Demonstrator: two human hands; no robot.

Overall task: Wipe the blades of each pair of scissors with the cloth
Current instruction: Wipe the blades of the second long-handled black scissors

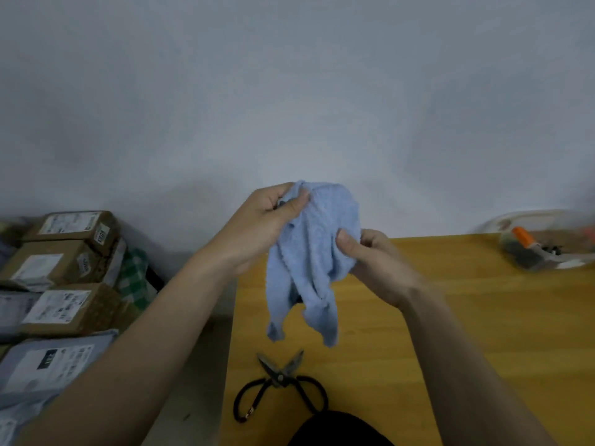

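While both hands pinch the cloth point(310, 252) aloft, left hand point(260, 226) high, right hand point(375, 262) lower, no wiping yet; next, grab scissors point(280, 381) below.

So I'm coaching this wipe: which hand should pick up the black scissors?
Probably the left hand: the scissors lie open below it, while the right hand pinches the cloth and could keep it.

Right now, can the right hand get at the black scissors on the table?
Probably yes, but not at once: the right hand grips the blue cloth. The black scissors lie open below it on the table, nothing covering them.
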